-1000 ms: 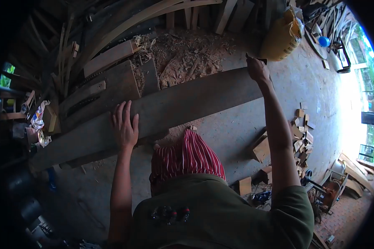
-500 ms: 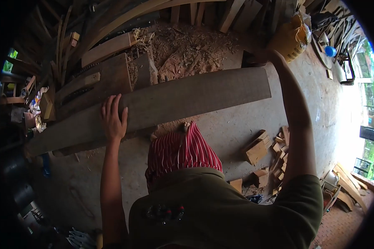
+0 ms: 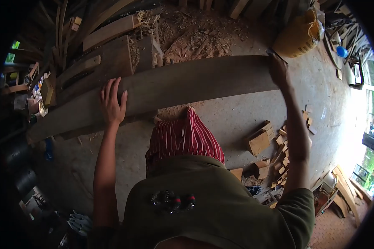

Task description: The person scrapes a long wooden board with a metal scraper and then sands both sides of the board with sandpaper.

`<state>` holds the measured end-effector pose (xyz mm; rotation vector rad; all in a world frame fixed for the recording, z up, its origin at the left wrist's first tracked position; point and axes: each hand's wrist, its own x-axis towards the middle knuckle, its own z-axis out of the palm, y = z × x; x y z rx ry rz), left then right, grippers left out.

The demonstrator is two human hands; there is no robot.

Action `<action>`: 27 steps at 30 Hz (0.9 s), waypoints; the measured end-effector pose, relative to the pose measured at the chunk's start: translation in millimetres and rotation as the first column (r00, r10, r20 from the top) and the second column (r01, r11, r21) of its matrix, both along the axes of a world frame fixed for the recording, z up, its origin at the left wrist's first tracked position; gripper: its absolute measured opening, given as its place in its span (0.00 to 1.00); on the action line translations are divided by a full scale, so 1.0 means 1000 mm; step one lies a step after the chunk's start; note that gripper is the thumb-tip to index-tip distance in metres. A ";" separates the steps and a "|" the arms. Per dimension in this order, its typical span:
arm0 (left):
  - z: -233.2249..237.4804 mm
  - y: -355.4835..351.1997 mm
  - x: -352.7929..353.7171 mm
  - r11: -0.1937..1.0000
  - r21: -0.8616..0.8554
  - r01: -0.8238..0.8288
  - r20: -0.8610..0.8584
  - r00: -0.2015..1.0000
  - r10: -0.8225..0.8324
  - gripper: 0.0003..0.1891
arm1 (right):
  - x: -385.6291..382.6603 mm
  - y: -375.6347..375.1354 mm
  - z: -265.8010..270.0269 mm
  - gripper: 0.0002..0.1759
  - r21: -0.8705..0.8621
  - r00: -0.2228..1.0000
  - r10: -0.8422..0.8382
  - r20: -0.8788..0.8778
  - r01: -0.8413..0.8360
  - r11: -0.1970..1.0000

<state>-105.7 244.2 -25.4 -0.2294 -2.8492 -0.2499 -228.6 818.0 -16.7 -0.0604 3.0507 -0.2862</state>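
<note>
A long, wide grey-brown wooden board [image 3: 195, 81] lies across in front of me, narrowing toward its left end. My left hand [image 3: 113, 101] rests flat on its left part, fingers stretched and thumb apart. At the board's right end is my right hand [image 3: 279, 72], fingers closed. Something dark shows at its fingertips, but I cannot make out what it is or whether the hand grips the board's edge. Beneath the board's left half, a wooden bench or slab [image 3: 116, 54] is partly covered.
Wood shavings [image 3: 199, 33] cover the floor beyond the board. A yellow sack [image 3: 299, 37] stands at the far right. Wood offcuts [image 3: 259, 141] are piled near my right arm. Long planks [image 3: 102, 18] lean at the back left, and dark rounded objects [image 3: 23, 180] sit at the left edge.
My right hand has come back from beyond the board's far right corner to its right end. The left hand stays on the board. The view has shifted slightly.
</note>
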 end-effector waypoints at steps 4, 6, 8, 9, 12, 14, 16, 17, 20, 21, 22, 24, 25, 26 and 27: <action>0.000 0.001 -0.003 0.999 0.040 0.016 -0.004 1.000 -0.016 0.25 | 0.114 -0.123 -0.020 0.41 -0.103 0.951 0.176 -0.256 -0.208 0.973; -0.001 -0.002 -0.005 1.000 0.014 0.017 -0.013 1.000 -0.017 0.24 | 0.138 -0.118 -0.014 0.41 -0.150 0.952 0.198 -0.233 -0.237 0.960; -0.004 -0.002 -0.004 1.000 0.014 0.022 -0.027 0.999 -0.021 0.24 | 0.132 -0.086 -0.022 0.41 -0.164 0.941 0.144 -0.307 -0.201 0.966; -0.009 -0.003 -0.004 0.997 0.071 0.027 -0.034 0.999 -0.025 0.24 | 0.124 -0.055 -0.033 0.41 -0.174 0.930 0.045 -0.364 -0.116 0.978; -0.006 -0.003 -0.003 0.997 0.082 0.012 -0.032 0.999 -0.010 0.24 | 0.107 -0.023 -0.042 0.34 -0.137 0.877 -0.086 -0.472 0.023 0.990; -0.005 -0.001 -0.002 0.997 0.071 -0.012 -0.041 0.999 0.015 0.24 | 0.120 -0.080 -0.041 0.32 -0.156 0.867 -0.041 -0.496 -0.043 0.987; -0.002 -0.001 0.004 0.997 0.073 -0.022 -0.079 0.997 0.027 0.25 | 0.164 -0.188 -0.033 0.29 -0.340 0.921 0.222 -0.319 -0.330 0.881; 0.001 -0.001 0.007 0.999 0.040 -0.035 -0.058 0.998 0.038 0.24 | 0.171 -0.204 -0.022 0.29 -0.366 0.901 0.326 -0.286 -0.417 0.832; -0.014 -0.006 0.008 0.997 -0.026 -0.075 -0.084 0.994 0.073 0.24 | 0.164 -0.186 -0.019 0.31 -0.328 0.803 0.506 -0.315 -0.592 0.736; -0.017 -0.005 0.009 0.994 -0.031 -0.108 -0.091 0.990 0.104 0.24 | 0.158 -0.164 -0.027 0.30 -0.244 0.850 0.412 -0.328 -0.498 0.832; -0.018 -0.005 0.011 0.992 0.037 -0.122 -0.075 0.989 0.124 0.25 | 0.148 -0.133 -0.036 0.29 -0.184 0.863 0.311 -0.398 -0.407 0.895; -0.022 -0.005 0.014 0.981 0.132 -0.139 -0.052 0.988 0.147 0.26 | 0.119 -0.061 -0.069 0.27 -0.067 0.843 0.148 -0.517 -0.213 0.975; -0.021 -0.005 0.014 0.977 0.154 -0.146 -0.051 0.987 0.155 0.26 | 0.113 -0.050 -0.072 0.26 -0.119 0.854 0.063 -0.516 -0.144 0.982; -0.018 -0.002 0.014 0.976 0.151 -0.154 -0.099 0.980 0.170 0.25 | 0.104 -0.054 -0.073 0.25 -0.176 0.860 -0.021 -0.510 -0.081 0.981; -0.016 -0.003 0.014 0.976 0.145 -0.161 -0.147 0.972 0.182 0.24 | 0.108 -0.077 -0.074 0.26 -0.135 0.856 -0.077 -0.511 0.009 0.991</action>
